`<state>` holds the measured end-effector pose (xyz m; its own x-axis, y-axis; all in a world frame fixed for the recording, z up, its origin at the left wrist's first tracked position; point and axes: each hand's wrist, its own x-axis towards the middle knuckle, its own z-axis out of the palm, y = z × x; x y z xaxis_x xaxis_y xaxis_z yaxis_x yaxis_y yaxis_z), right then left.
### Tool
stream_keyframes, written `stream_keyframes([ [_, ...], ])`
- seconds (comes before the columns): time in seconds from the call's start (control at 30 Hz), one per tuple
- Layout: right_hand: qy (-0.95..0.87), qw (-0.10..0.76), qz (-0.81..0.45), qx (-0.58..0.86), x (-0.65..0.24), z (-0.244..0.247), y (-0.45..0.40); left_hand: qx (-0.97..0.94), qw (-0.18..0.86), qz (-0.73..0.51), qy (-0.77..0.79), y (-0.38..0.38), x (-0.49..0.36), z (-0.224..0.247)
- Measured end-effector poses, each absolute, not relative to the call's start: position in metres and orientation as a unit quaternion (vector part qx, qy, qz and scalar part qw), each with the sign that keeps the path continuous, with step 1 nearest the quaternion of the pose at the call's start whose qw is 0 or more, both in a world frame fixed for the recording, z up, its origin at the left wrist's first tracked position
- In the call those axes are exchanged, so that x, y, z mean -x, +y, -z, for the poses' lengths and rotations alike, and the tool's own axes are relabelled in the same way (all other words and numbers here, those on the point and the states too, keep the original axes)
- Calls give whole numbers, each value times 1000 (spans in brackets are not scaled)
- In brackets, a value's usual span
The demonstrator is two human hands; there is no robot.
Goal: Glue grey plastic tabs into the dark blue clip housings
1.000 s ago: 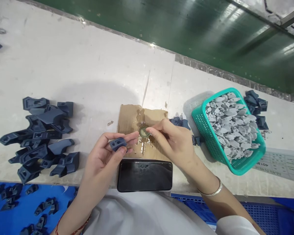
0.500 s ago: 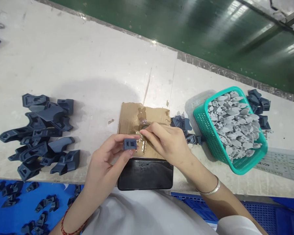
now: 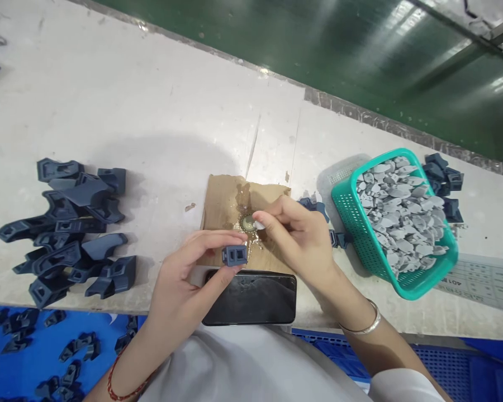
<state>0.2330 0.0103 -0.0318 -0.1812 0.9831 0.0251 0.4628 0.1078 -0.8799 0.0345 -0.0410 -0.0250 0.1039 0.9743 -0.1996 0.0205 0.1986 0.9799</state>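
Dark blue moulded plastic sits pinched between my left hand's (image 3: 184, 285) thumb and fingers (image 3: 218, 240): a small blocky clip part (image 3: 235, 255), matte, with two rectangular windows in the face turned towards me. I hold it just above the near edge of a torn brown cardboard scrap (image 3: 222, 204), right over the top edge of a black smartphone (image 3: 255, 298) that lies flat with its glossy screen dark.

My right hand (image 3: 302, 240) has its thumb and forefinger closed narrowly on a small pale grey insert (image 3: 259, 225), flat and leaf-shaped, its tip touching a round metal cap (image 3: 247, 223) that holds a yellowish liquid. That cap rests on the cardboard, which is stained wet and shiny around it. A thin metal bangle (image 3: 362, 326) circles my right wrist, a red cord (image 3: 121, 388) my left.

Further right, a teal perforated plastic basket (image 3: 347, 223) is heaped with more grey inserts (image 3: 398, 215), with a few dark blue parts (image 3: 442, 176) behind it. To the left, a pile of larger dark blue housings (image 3: 71, 229), angular and hollow, lies on the scuffed white counter (image 3: 151, 111). A printed sheet (image 3: 482, 276) lies by the basket; its writing is too small to read.
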Motion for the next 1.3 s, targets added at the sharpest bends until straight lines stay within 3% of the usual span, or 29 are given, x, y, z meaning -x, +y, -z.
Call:
stream_keyframes([
  [0.2, -499, 426, -548, 518, -232, 29, 11, -382, 612, -458, 520, -37, -40, 26],
  [0.53, -461, 461, -604, 458, -230, 21, 3, -320, 667, -451, 498, -32, -45, 27],
  [1.3, -586, 444, -530, 423, -227, 15, -7, -327, 685, -419, 498, -40, -48, 25],
])
